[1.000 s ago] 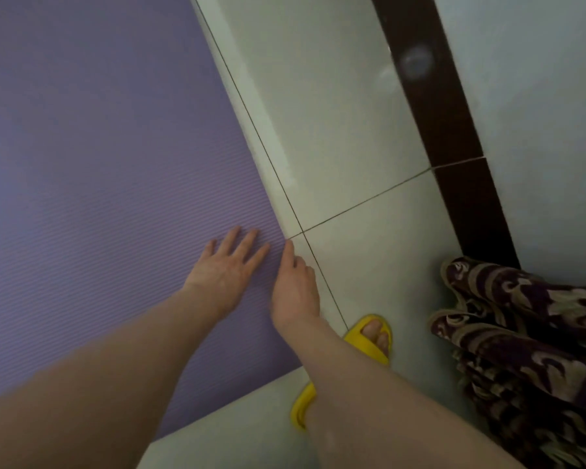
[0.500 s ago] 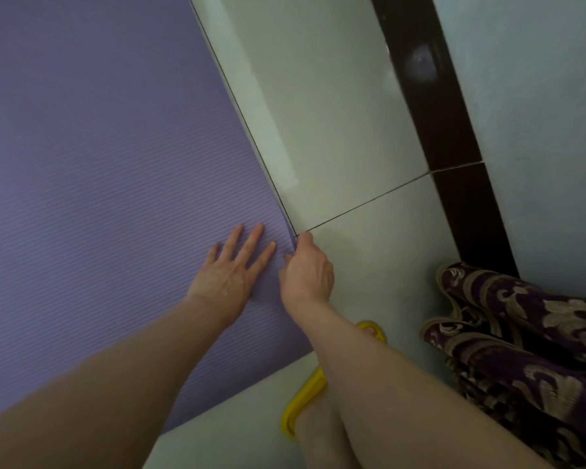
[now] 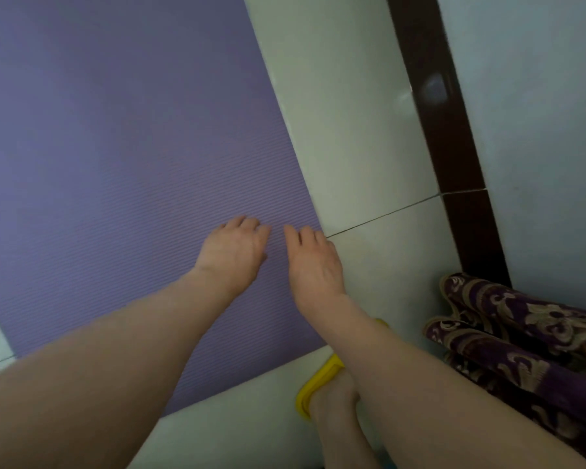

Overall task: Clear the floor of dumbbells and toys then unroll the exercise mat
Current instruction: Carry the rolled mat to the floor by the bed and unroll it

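Note:
A purple ribbed exercise mat (image 3: 115, 164) lies unrolled and flat on the pale tiled floor, filling the left and middle of the view. My left hand (image 3: 234, 252) hovers on or just over the mat near its right edge, fingers loosely bent downward and holding nothing. My right hand (image 3: 313, 262) lies beside it at the mat's right edge, fingers straight and pointing forward, gripping nothing. Whether the palms touch the mat I cannot tell. No dumbbells or toys are in view.
Pale floor tiles (image 3: 369, 164) run along the mat's right side up to a dark skirting strip (image 3: 454, 147) and a light wall. A folded purple patterned fabric (image 3: 521, 340) lies at the lower right. My foot in a yellow slipper (image 3: 318, 384) stands below the mat's near corner.
My right hand pinched the mat's right edge half a second ago and now lies straight-fingered, holding nothing. My left hand's spread fingers have drawn in and bent. The view has shifted slightly.

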